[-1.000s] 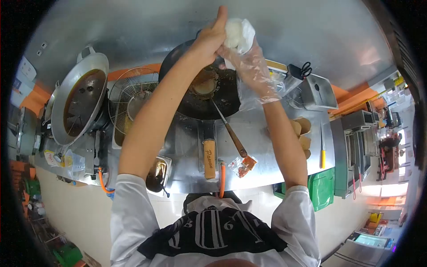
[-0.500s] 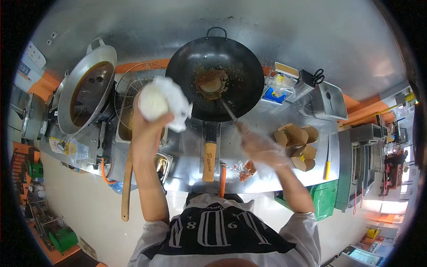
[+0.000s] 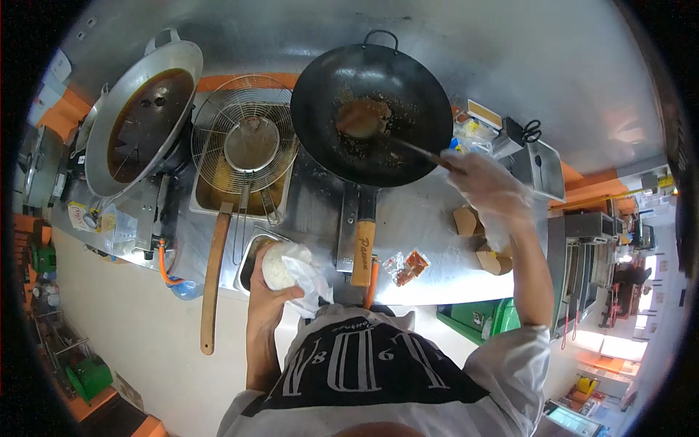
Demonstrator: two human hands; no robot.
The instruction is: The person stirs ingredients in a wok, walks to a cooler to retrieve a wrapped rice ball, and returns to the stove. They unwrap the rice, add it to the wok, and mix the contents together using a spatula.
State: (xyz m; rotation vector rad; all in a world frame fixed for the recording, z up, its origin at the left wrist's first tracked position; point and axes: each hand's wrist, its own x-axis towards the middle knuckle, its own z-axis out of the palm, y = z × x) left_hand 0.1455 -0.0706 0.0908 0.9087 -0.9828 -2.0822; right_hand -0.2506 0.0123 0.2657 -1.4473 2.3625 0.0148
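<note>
My left hand [image 3: 266,297] is wrapped round a white, rounded bundle [image 3: 280,269] with a crumpled white wrapper, low at the counter's front edge. In a clear glove, my right hand [image 3: 477,182] grips the handle of a ladle [image 3: 411,147]. The ladle's bowl rests in reddish-brown sauce inside the black wok [image 3: 320,95]. The wok's wooden handle [image 3: 364,255] points toward me, with neither hand on it.
A large pan of dark liquid [image 3: 95,153] stands at the left. Beside it, a wire strainer [image 3: 207,120] lies over a metal tray [image 3: 195,200]. Sauce packets [image 3: 413,266], cardboard boxes [image 3: 495,261] and scissors [image 3: 532,131] are at the right.
My left hand has lowered toward me with the white bundle, uncovering the strainer. My right hand has moved up and right with the ladle. The view has shifted slightly.
</note>
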